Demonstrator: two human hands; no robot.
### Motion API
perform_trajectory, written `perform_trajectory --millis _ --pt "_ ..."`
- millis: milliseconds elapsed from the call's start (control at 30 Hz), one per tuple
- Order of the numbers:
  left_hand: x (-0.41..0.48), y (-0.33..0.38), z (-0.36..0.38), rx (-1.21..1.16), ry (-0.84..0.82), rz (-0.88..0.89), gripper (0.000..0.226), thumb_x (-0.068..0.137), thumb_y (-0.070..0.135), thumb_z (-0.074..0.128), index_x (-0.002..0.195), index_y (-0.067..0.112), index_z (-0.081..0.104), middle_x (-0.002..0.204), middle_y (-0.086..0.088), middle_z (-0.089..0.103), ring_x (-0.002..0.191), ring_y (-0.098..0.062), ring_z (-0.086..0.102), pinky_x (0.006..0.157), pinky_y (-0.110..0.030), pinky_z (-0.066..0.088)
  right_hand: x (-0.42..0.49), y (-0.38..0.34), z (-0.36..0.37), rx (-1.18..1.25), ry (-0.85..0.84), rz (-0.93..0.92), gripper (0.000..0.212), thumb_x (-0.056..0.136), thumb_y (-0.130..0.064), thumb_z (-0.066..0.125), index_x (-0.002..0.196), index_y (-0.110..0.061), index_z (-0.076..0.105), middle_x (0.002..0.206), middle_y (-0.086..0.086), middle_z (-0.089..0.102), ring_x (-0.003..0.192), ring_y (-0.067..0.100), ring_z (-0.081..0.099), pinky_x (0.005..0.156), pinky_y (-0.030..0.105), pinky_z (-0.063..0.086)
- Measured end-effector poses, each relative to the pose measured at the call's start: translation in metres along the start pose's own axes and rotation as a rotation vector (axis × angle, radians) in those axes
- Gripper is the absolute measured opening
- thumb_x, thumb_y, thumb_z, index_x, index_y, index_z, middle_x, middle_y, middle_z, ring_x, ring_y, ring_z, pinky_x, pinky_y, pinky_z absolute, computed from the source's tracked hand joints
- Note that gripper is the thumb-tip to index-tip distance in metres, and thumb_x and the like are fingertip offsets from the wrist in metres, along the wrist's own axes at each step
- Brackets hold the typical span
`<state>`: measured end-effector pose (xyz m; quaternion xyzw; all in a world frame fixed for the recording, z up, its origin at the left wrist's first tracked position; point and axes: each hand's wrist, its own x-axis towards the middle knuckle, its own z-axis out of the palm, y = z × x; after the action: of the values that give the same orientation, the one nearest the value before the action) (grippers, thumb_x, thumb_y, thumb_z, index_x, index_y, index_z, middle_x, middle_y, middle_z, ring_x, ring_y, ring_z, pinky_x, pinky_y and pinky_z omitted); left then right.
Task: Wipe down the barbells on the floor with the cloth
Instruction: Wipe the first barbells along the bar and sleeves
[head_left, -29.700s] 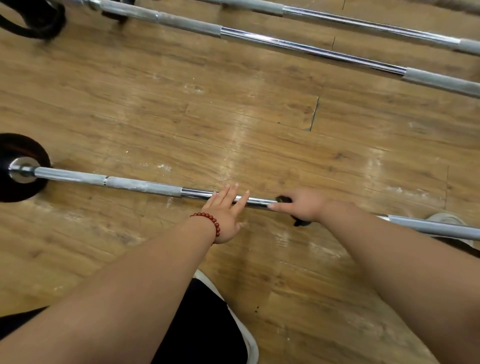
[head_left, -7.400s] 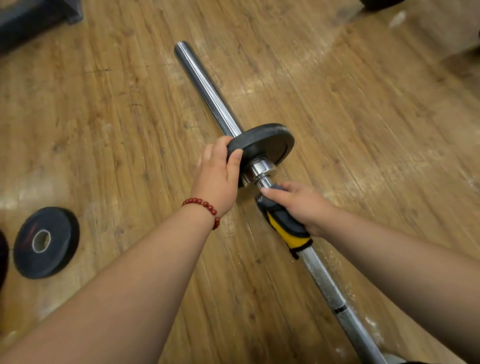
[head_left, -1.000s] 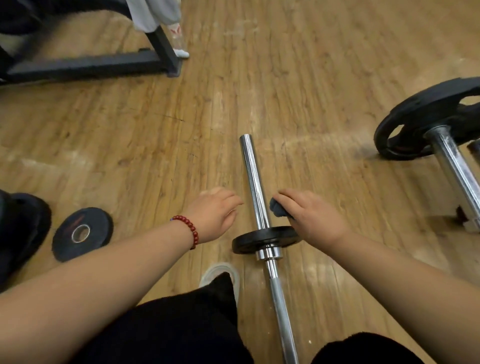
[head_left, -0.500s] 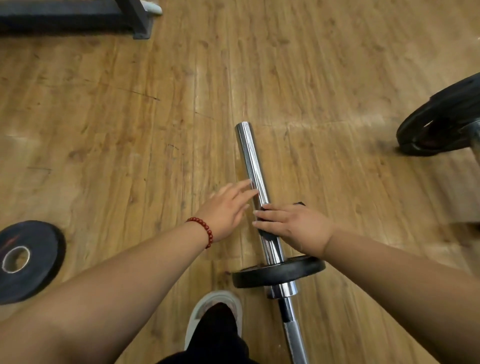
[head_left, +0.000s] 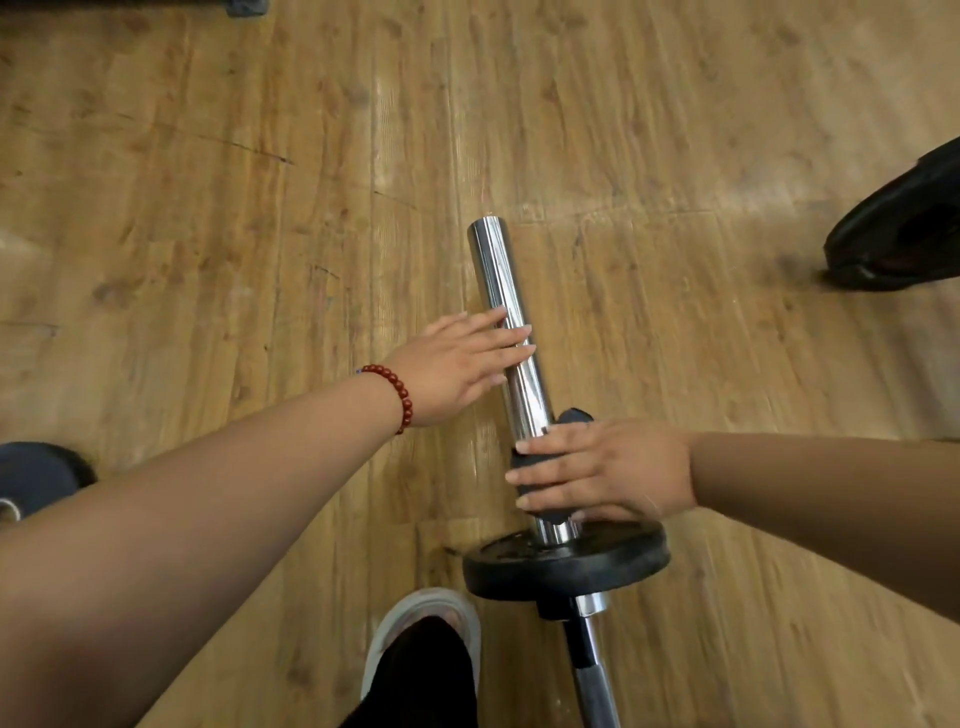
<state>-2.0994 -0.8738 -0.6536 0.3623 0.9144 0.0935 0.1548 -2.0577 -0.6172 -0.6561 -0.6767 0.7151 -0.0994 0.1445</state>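
The barbell sleeve (head_left: 498, 291) touched by the left hand (head_left: 452, 364) is smooth, mirror-glossy chrome metal. Under the right hand (head_left: 613, 467) the cloth (head_left: 521, 461) looks dark, soft and matt. Just below that hand, the weight plate (head_left: 566, 564) is matt black, faintly grainy. The floor (head_left: 260, 208) is wood-grain plank with a mild sheen.

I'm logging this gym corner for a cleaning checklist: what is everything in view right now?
floor: one, brown wood, throughout
barbell: one, chrome, centre, end pointing away
fitted plate: one, black, on the barbell
cloth: one, dark, round the barbell above the fitted plate
loose plate: one, black, left edge
edge plate: one, black, right edge, cut off
shoe: one, grey, bottom centre
bracelet: one, red beads, left wrist
left hand: one, fingers flat on barbell
right hand: one, gripping cloth
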Motion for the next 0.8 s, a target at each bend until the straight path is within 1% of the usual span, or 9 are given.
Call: perform_trajectory --millis 33,100,167,267,367,533,667,733,800 --pt "0.002 0.000 0.000 -0.003 -0.006 -0.005 0.048 0.102 0.036 0.026 0.149 0.039 0.014 0.150 0.023 -0.003 0.146 -0.009 -0.005 0.118 -0.039 0.005 0.002 0.008 -0.003 -0.010 -0.001 0.007 0.044 0.100 -0.032 0.041 0.140 -0.017 0.049 0.148 0.001 0.044 0.143 0.024 0.028 0.115 0.041 0.028" --pt "0.006 0.001 -0.002 -0.040 -0.028 -0.023 0.048 0.102 0.034 0.027 0.148 0.040 0.014 0.150 0.024 -0.005 0.146 -0.008 -0.005 0.118 -0.039 0.006 0.012 0.021 -0.007 -0.017 0.078 0.193 0.044 0.100 -0.032 0.037 0.140 -0.016 0.049 0.148 0.003 0.044 0.142 0.026 0.029 0.109 0.046 0.037" --pt "0.007 0.002 -0.004 -0.069 -0.029 -0.032 0.048 0.103 0.032 0.029 0.148 0.041 0.016 0.150 0.025 -0.003 0.146 -0.006 -0.005 0.118 -0.038 0.006 0.017 0.017 -0.001 -0.016 0.152 0.356 0.044 0.100 -0.031 0.036 0.137 -0.014 0.052 0.146 0.005 0.046 0.142 0.030 0.029 0.110 0.048 0.035" --pt "0.008 0.002 -0.008 -0.066 -0.067 -0.043 0.046 0.103 0.031 0.026 0.148 0.041 0.017 0.155 0.022 0.003 0.145 -0.006 -0.006 0.117 -0.036 -0.001 0.006 -0.005 0.006 0.048 0.080 0.153 0.042 0.100 -0.030 0.039 0.136 -0.016 0.054 0.146 0.001 0.047 0.144 0.028 0.025 0.117 0.042 0.022" --pt "0.011 0.006 -0.009 -0.048 -0.089 -0.047 0.046 0.104 0.030 0.025 0.148 0.041 0.017 0.157 0.020 0.004 0.146 -0.007 -0.006 0.116 -0.034 -0.001 0.000 0.006 -0.007 0.056 -0.037 -0.067 0.043 0.100 -0.030 0.038 0.137 -0.015 0.053 0.145 0.002 0.047 0.142 0.025 0.028 0.117 0.039 0.022" --pt "0.015 0.006 -0.010 -0.121 -0.053 -0.070 0.048 0.102 0.019 0.035 0.146 0.038 0.028 0.155 0.021 0.014 0.145 -0.005 0.001 0.117 -0.034 0.003 0.013 0.021 -0.006 0.043 0.174 0.410 0.048 0.103 -0.034 0.025 0.138 -0.012 0.050 0.147 0.008 0.043 0.141 0.033 0.028 0.111 0.045 0.031" --pt "0.012 0.011 -0.008 -0.384 0.144 -0.151 0.039 0.102 0.020 0.039 0.140 0.029 0.045 0.149 0.017 0.033 0.143 -0.007 0.019 0.118 -0.033 0.014 -0.001 -0.013 0.007 0.155 0.105 0.272 0.044 0.101 -0.031 0.036 0.140 -0.015 0.049 0.152 0.001 0.037 0.147 0.026 0.014 0.118 0.033 0.015" --pt "0.014 0.018 -0.008 -0.600 0.252 -0.319 0.043 0.102 0.027 0.040 0.144 0.027 0.037 0.154 0.013 0.026 0.141 -0.004 0.020 0.113 -0.022 0.018 0.000 -0.014 0.003 0.216 0.097 0.319 0.048 0.102 -0.035 0.032 0.145 -0.016 0.041 0.156 -0.002 0.026 0.148 0.019 0.005 0.118 0.027 0.008" --pt "0.021 0.022 -0.006 -0.824 0.283 -0.504 0.055 0.100 0.033 0.042 0.151 0.029 0.020 0.158 0.011 0.011 0.134 0.003 0.016 0.100 -0.008 0.018 0.019 -0.012 -0.003 0.368 0.136 0.581 0.052 0.102 -0.035 0.032 0.151 -0.019 0.023 0.158 -0.009 0.004 0.146 0.010 -0.010 0.116 0.022 0.002"
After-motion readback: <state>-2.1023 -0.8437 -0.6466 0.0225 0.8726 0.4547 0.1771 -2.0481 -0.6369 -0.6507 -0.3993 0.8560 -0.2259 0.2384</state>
